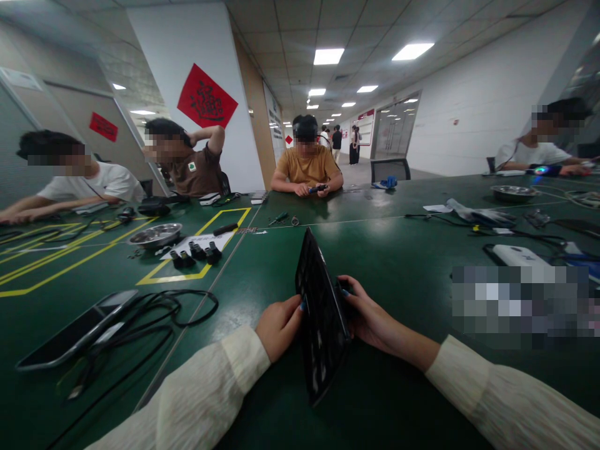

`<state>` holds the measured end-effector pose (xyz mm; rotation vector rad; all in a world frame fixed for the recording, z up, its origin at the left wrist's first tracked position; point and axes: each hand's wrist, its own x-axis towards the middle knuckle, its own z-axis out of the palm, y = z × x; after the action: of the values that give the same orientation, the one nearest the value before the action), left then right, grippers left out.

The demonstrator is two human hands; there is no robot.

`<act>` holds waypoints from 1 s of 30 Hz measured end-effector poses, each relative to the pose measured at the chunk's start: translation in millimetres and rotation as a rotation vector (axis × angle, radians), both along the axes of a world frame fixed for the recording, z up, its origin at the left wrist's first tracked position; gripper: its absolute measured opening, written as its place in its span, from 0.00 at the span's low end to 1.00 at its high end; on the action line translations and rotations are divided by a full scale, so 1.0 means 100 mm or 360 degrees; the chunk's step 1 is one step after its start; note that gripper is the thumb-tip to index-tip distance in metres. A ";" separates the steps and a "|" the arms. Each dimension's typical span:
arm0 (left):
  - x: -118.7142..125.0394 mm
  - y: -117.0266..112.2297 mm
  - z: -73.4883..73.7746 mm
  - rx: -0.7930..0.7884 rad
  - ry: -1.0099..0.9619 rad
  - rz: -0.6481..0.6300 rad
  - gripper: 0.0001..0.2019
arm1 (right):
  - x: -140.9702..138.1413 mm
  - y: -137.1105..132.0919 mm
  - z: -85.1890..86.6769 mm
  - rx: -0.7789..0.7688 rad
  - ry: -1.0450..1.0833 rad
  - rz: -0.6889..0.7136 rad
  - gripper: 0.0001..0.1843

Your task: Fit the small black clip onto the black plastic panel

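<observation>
A flat black panel with rows of openings (319, 319) stands on its edge on the green table (403, 262), tilted toward the left. My left hand (277, 325) grips its left face with fingers curled round the edge. My right hand (363, 312) holds the right face, fingers wrapped behind it. Both arms wear cream ribbed sleeves.
A phone (75, 331) and a black cable (159, 312) lie at near left. A metal bowl (155, 235), several small black parts (194, 253) and yellow floor-tape lines sit at far left. Four people sit around the table. A white device (518, 255) and cables lie at right.
</observation>
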<state>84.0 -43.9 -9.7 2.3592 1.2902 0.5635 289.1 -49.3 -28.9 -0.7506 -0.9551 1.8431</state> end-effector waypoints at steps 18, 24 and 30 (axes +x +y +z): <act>0.01 -0.01 0.00 0.0019 -0.0009 0.0048 0.24 | 0.01 -0.01 0.00 0.0042 0.0016 0.0022 0.27; 0.01 -0.01 -0.02 -0.0001 0.0017 0.0072 0.23 | 0.01 0.00 -0.01 0.0036 0.0009 0.0023 0.26; 0.01 -0.01 -0.03 0.0037 0.0032 0.0047 0.21 | 0.02 -0.01 0.01 0.0025 0.0003 0.0007 0.27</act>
<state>84.7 -44.7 -12.6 2.3736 1.3364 0.5683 290.7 -50.3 -28.3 -0.7376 -0.9698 1.8378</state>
